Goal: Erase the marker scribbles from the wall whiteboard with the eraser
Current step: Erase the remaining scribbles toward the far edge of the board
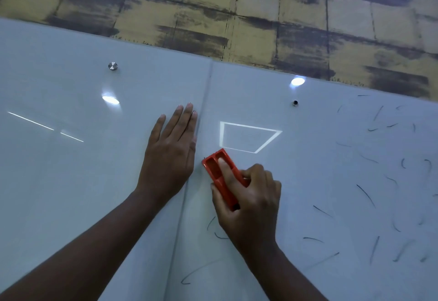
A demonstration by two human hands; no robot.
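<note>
You're mid-wipe here, so the erasing step is underway but nowhere near done. Going left to right: the left panel of the whiteboard point(59, 170) looks clean, just light reflections and a metal stud point(113, 66) up top. Your left hand point(169, 149) is flat against it with fingers straight and together, right beside the seam point(189, 182) between the two panels, holding nothing, just bracing.

Just past the seam your right hand point(248, 201) is clamped around the eraser point(221, 175). It's a red plastic block with hollow compartments on its back; your index finger lies along the top, your thumb is on its left edge, and the other fingers curl round the right side. It looks pressed to the board, angled up toward the left, near the square light reflection point(248, 137).

The area above the eraser seems wiped already. Below your right hand there are a few dark marker strokes point(213, 229), one partly hidden under your wrist, and a longer faint curve point(196, 272) lower down. Then the far right of the board is full of short scattered marks point(379, 194), well apart from the eraser.

So I'd guess the next move is dragging the eraser down over those nearby strokes, then sweeping right. Keep it flat with steady pressure, since those thin leftover marks look like the kind a tilted eraser skips
</note>
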